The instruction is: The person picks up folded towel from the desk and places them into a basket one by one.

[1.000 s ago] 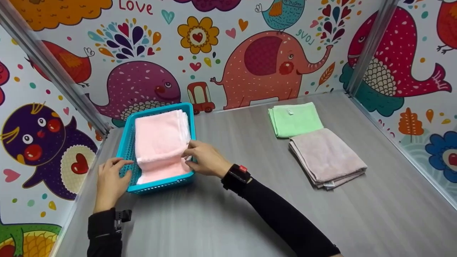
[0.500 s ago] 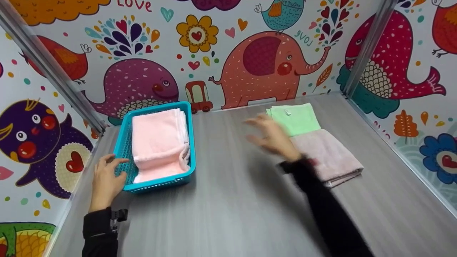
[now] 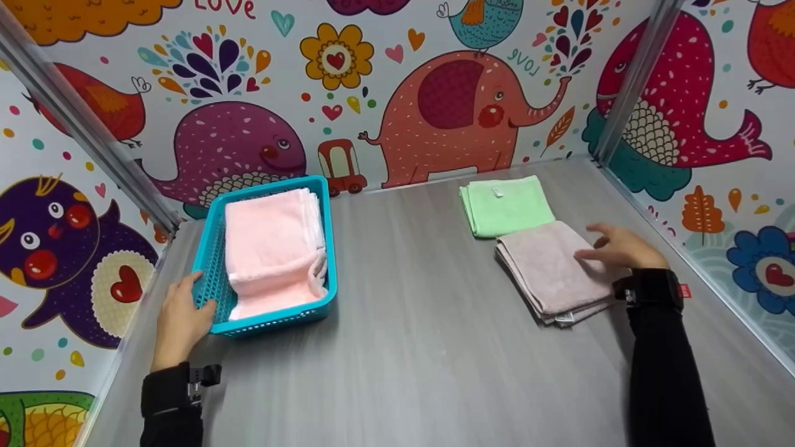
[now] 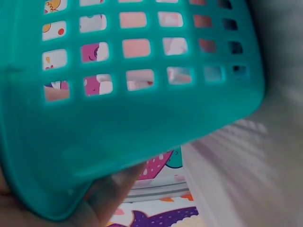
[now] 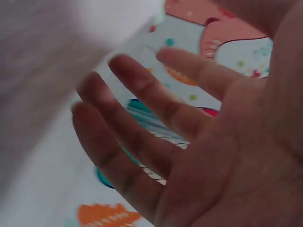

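In the head view my left hand (image 3: pixel 182 320) grips the left rim of a teal plastic basket (image 3: pixel 279 315) near its front corner. The basket's perforated wall (image 4: pixel 128 113) fills the left wrist view, with part of the hand behind the rim. Inside the basket lies a folded light-pink towel (image 3: pixel 270 233), its front part sagging lower. My right hand (image 3: pixel 627 246), fingers spread and holding nothing, hovers at the right edge of a folded dusty-pink towel (image 3: pixel 553 267). Its palm and fingers (image 5: pixel 142 90) show in the right wrist view beside blurred cloth.
A folded light-green towel (image 3: pixel 509 208) lies just behind the dusty-pink one, which meets its front edge. All of it rests on a grey tabletop (image 3: pixel 397 347). Cartoon-printed walls (image 3: pixel 348 118) with metal corner posts (image 3: pixel 630 93) stand at the back and sides.
My right hand has left the light-pink towel in the basket and swung right, across to the dusty-pink towel's right side. My left hand has moved down onto the basket rim.
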`<state>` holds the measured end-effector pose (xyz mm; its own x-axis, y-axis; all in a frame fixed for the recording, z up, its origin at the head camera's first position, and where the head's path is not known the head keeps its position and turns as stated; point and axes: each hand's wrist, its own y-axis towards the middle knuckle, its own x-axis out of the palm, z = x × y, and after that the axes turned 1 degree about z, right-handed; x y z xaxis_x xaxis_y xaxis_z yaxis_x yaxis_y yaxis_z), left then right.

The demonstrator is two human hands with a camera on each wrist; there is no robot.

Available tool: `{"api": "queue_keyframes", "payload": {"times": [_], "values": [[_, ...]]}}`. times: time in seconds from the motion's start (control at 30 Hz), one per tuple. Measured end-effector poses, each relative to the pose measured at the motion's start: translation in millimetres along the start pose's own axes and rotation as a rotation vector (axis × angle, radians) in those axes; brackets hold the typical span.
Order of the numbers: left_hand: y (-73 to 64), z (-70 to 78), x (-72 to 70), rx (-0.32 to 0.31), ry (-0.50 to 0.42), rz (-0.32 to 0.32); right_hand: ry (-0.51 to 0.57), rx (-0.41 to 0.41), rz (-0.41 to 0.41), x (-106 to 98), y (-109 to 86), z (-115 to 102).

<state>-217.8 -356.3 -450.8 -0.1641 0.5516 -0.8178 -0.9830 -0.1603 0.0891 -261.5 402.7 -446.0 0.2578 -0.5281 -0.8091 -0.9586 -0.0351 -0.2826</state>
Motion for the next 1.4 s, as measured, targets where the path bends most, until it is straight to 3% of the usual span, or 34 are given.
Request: {"api": "queue_keyframes", "payload": {"times": [0.17, 0.57, 0.8, 1.03, 1.23, 1.4], "values": [[1.6, -0.2, 0.7, -0.017, -0.001, -0.005, 0.018, 0.048, -0.072, 6, 7.7, 12], [-4.2, 3.0, 0.8, -0.011, -0.013, -0.015, -0.029, 0.045, -0.083, 10, 15.3, 10], [-1.7, 23.8, 15.7, 0.037, -0.02, -0.041, -0.021, 0.046, -0.094, 10, 15.1, 11], [-4.6, 47.6, 34.5, 0.086, -0.034, -0.065, -0.062, 0.012, -0.036, 12, 13.1, 10], [-6.0, 66.3, 51.7, 0.168, -0.15, -0.155, -0.055, 0.04, -0.054, 10, 11.4, 8], [-6.0, 71.7, 62.3, 0.198, -0.23, -0.217, -0.07, 0.033, -0.063, 12, 13.4, 3]]}}
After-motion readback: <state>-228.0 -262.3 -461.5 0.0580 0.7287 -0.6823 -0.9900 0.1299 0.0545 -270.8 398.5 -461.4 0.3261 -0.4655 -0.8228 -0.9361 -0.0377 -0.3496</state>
